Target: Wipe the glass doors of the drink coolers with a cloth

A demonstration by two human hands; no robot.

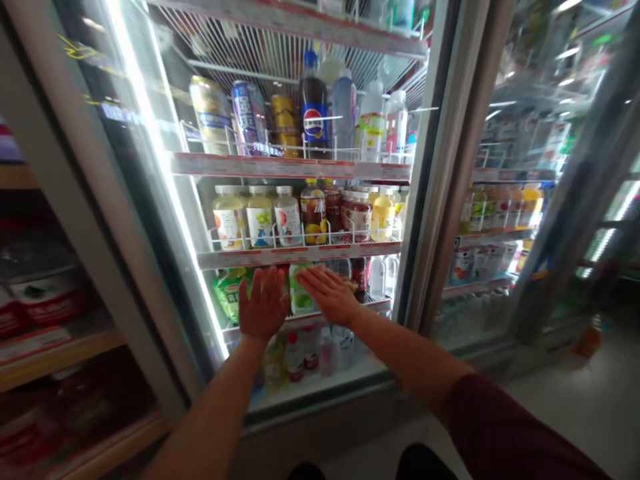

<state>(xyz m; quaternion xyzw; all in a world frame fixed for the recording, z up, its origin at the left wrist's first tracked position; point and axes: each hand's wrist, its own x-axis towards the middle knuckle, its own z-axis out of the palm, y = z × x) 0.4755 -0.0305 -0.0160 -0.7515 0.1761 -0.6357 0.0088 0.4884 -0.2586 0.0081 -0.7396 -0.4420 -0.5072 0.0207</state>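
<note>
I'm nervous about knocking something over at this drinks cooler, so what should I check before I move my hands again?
1. Left hand free: ok; open, nothing visible in it.
2. Right hand free: cannot tell; it is flat, but a pale patch shows just beyond it.
3. Glass out of the way: cannot tell; reflections suggest a pane in front.
4. Pepsi bottle upright: ok; on a shelf above the hands.
5. Green-labelled item fully visible: not ok; the right hand covers part.

Dark maroon right sleeve (505, 427); 2 bare forearms (215, 400).
</note>
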